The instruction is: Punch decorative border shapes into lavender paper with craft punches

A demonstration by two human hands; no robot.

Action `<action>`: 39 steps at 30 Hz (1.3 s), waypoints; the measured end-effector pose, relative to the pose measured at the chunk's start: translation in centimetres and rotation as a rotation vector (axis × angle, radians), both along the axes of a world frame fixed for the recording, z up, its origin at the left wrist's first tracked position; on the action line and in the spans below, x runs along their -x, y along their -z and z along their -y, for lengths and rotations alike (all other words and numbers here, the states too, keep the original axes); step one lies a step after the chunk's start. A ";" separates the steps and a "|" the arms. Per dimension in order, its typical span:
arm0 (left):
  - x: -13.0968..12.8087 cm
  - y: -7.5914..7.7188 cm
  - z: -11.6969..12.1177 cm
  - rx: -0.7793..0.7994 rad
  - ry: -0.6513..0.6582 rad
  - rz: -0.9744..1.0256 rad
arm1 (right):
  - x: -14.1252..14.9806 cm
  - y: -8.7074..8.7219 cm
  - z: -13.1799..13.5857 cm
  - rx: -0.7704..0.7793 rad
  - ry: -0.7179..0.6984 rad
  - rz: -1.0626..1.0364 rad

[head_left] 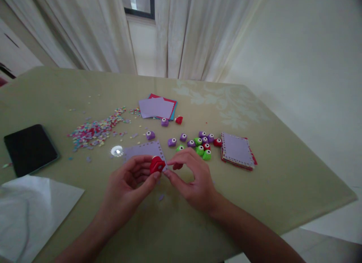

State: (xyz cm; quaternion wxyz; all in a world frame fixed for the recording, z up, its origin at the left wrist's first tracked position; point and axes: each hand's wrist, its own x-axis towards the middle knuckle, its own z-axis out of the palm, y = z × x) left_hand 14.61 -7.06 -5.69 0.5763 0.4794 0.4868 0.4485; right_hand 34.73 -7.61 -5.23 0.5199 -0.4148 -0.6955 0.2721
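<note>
My left hand [131, 178] grips a small red craft punch [157, 165] between thumb and fingers, its pale top turned upward. Close against the punch's right side, my right hand [192, 176] has its thumb and forefinger drawn together; what lies between their tips is too small to make out. Beneath and just beyond my hands lies a lilac sheet of paper [145, 149] with small holes punched along its edges, partly covered by my fingers. Several purple, green and red punches [199, 141] with eye-like tops cluster beyond my right hand.
Punched confetti [96, 131] is scattered at the left, near a black tablet [30, 149] and white sheet [36, 214]. Coloured paper [157, 106] lies at the back. A stack of punched cards [237, 150] sits at right. A shiny clear disc [117, 151] is beside the lilac sheet.
</note>
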 end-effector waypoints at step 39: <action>-0.3 0.1 0.3 -0.037 0.038 -0.037 | -0.3 -0.3 0.5 -0.213 0.023 0.472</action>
